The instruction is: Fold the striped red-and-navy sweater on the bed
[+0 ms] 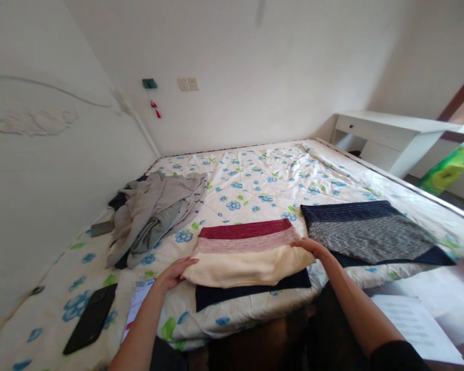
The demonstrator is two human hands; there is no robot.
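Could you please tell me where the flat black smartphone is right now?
In the head view, the flat black smartphone lies on the blue-flowered white quilt at lower left, just left of a white paper sheet and the person's left hand.

This person wears dark clothes and has bare arms. A short black cloth sleeve (pixel 400 358) covers the top of the right arm (pixel 355 304), and it sits in front of the white quilt with blue flowers (pixel 201 170). From the edge of that sleeve down, the arm has no cloth on it. The left arm (pixel 139 330) has no cloth on it either, as far as it can be seen. The left hand (pixel 174 273) and the right hand (pixel 311 246) are bare too, with thin fingers (pixel 187 262). Plain dark pants (pixel 332 330) show just in front of the quilt. They are too dark for any marks to be seen.
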